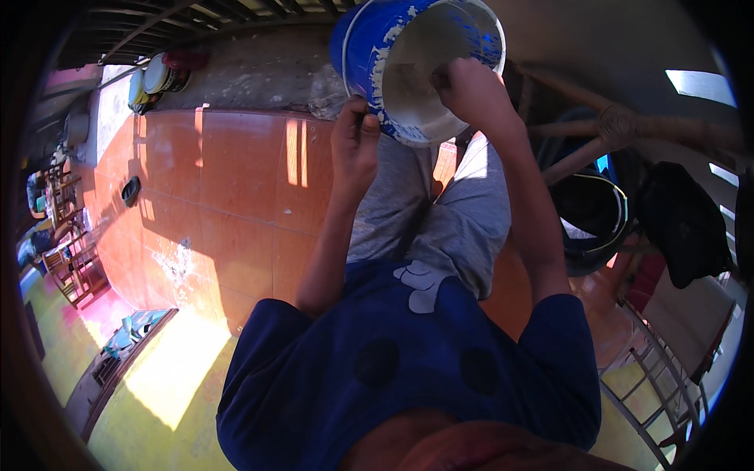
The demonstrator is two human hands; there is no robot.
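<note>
A blue bucket (364, 59) with white paint-like smears round its rim is tilted so that its mouth faces me. Its inside is coated pale white. My left hand (355, 145) is closed on the near left part of the rim, the thumb up against it. My right hand (467, 90) reaches over the right side into the mouth, its fingers curled together. Whatever those fingers hold, if anything, is hidden from me. The bucket sits just beyond my knees, above my grey trousers (393, 196).
Orange tiles (243, 180) cover the floor at left, with white spatter and a dark slipper (130, 191). Paint tubs (159, 74) stand far left. At right are tied wooden poles (616, 127), a black bucket (589, 208), a dark cloth (683, 224) and a metal rack (656, 385).
</note>
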